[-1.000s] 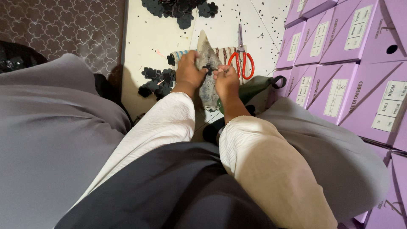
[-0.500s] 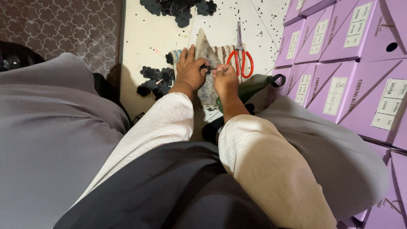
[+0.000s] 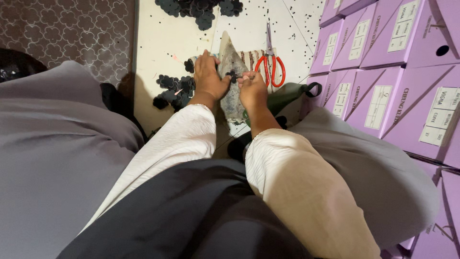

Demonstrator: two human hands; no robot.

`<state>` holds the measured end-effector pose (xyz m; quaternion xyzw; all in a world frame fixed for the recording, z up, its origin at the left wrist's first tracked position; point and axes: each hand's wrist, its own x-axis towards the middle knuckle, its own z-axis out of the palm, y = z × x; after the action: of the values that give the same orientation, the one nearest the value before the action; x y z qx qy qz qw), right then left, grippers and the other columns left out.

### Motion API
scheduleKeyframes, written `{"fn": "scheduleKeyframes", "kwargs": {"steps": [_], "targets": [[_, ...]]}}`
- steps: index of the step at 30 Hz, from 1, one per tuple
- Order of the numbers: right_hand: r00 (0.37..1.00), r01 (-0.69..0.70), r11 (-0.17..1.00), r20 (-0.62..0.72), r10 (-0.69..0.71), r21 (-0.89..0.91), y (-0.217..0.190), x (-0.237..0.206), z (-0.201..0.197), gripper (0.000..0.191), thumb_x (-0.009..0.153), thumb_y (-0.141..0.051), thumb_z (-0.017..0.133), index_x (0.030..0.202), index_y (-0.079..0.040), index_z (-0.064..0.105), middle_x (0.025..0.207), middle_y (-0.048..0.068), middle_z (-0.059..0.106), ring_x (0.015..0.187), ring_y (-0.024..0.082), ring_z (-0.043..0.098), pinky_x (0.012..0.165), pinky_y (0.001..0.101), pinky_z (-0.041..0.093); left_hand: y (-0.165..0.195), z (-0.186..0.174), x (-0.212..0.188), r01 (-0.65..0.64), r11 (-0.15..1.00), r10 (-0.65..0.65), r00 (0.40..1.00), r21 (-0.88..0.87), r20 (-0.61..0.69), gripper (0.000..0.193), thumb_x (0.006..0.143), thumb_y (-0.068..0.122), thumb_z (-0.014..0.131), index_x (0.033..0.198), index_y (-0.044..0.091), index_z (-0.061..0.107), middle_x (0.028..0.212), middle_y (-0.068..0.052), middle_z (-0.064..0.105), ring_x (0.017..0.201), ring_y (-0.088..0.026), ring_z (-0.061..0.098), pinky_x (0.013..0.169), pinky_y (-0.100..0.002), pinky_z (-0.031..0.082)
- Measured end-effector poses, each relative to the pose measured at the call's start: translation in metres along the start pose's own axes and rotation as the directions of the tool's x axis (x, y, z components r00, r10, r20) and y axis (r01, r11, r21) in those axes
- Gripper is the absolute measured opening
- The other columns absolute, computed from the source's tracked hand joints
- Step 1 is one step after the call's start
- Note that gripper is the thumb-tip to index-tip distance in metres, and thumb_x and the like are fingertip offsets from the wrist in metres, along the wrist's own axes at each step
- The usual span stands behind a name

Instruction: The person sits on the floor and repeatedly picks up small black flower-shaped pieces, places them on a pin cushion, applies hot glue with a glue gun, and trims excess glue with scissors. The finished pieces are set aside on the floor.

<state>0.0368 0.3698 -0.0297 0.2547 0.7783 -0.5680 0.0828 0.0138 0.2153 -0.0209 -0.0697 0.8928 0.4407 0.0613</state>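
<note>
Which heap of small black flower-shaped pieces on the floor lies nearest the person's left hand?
The lower heap, just beside the left hand. The other heap lies farther away, at the top edge of the view.

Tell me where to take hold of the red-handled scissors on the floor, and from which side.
Take the red-handled scissors by the red loops, coming from the near side, beside the right hand. They lie flat on the white floor, loops toward the person and closed blades pointing away, so the loops are the closer, blunt end.
</note>
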Motion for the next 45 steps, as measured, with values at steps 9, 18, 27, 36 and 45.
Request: {"fn": "scheduleKeyframes", "kwargs": {"steps": [9,18,27,36,45], "targets": [[0.996,0.09,0.996,0.009,-0.09,-0.001,0.002,-0.001,0.001,0.013,0.103,-0.008,0.054,0.112,-0.003,0.061,0.098,0.011,0.075,0.086,0.015,0.072,0.075,0.0273,0.057,0.008,0.0,0.002,0.067,0.997,-0.067,0.998,0.044,-0.003,0.059,0.073,0.021,0.087,0.117,0.012,0.048,0.159,-0.021,0.032,0.15,-0.044,0.021,0.12,-0.054,0.024],[0.975,0.219,0.958,0.003,-0.222,-0.183,0.003,-0.003,-0.007,0.014,0.1,-0.009,0.059,0.111,-0.004,0.065,0.096,0.01,0.076,0.085,0.015,0.074,0.074,0.0289,0.056,0.015,-0.005,0.002,-0.039,0.99,0.025,0.994,0.138,0.106,0.026,0.08,0.02,0.082,0.101,0.021,0.067,0.164,-0.014,0.03,0.153,-0.044,0.013,0.123,-0.056,0.015],[0.995,0.082,0.94,-0.026,-0.097,-0.332,-0.019,-0.015,-0.01,0.018,0.099,-0.017,0.06,0.112,-0.007,0.067,0.095,0.007,0.079,0.08,0.018,0.074,0.074,0.0325,0.056,0.018,-0.014,0.002,-0.027,0.983,-0.017,0.97,0.179,0.244,0.023,0.089,0.026,0.073,0.109,0.037,0.075,0.17,-0.014,0.011,0.156,-0.041,-0.005,0.122,-0.057,0.007],[0.977,0.18,0.859,-0.017,-0.214,-0.48,-0.038,-0.028,-0.012,0.018,0.097,-0.019,0.063,0.112,-0.01,0.069,0.097,0.008,0.079,0.09,0.027,0.075,0.08,0.0376,0.056,0.022,-0.012,0.002,0.012,0.987,-0.045,0.977,0.157,0.207,0.024,0.085,0.024,0.074,0.106,0.035,0.074,0.17,-0.017,0.014,0.156,-0.042,-0.005,0.124,-0.056,0.007],[0.992,0.087,0.881,-0.041,-0.12,-0.466,-0.046,-0.03,-0.012,0.019,0.098,-0.021,0.061,0.112,-0.012,0.069,0.098,0.006,0.079,0.092,0.025,0.076,0.081,0.0368,0.056,-0.001,-0.022,-0.002,-0.003,0.999,0.001,0.998,0.04,0.061,0.048,0.076,0.025,0.081,0.112,0.012,0.053,0.165,-0.022,0.029,0.155,-0.046,0.01,0.123,-0.054,0.018]]}}
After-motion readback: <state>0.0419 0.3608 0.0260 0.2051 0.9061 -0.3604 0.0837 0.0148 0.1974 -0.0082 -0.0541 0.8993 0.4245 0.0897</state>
